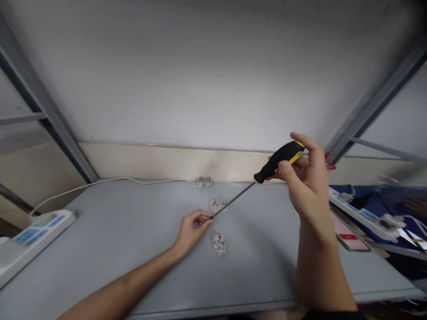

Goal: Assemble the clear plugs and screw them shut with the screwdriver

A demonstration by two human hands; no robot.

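Note:
My right hand (302, 178) holds a screwdriver (278, 162) with a black and yellow handle, raised above the grey table (263, 262). Its thin steel shaft (233, 200) slants down to the left, and the tip reaches the fingertips of my left hand (193, 229). That hand rests on the table, cupped over a small transparent object that looks like a plug, partly hidden by the fingers. Other clear plug parts lie nearby: one (204, 181) at the back edge, one (218, 206) just beyond the shaft, and one (219, 244) to the right of my left hand.
A white power strip (35, 238) with blue switches lies at the table's left, its white cable (110, 180) running along the wall. At the right, past the table edge, are a phone (350, 235) and another power strip (363, 213) on blue cloth. Metal shelf uprights (373, 102) frame the view.

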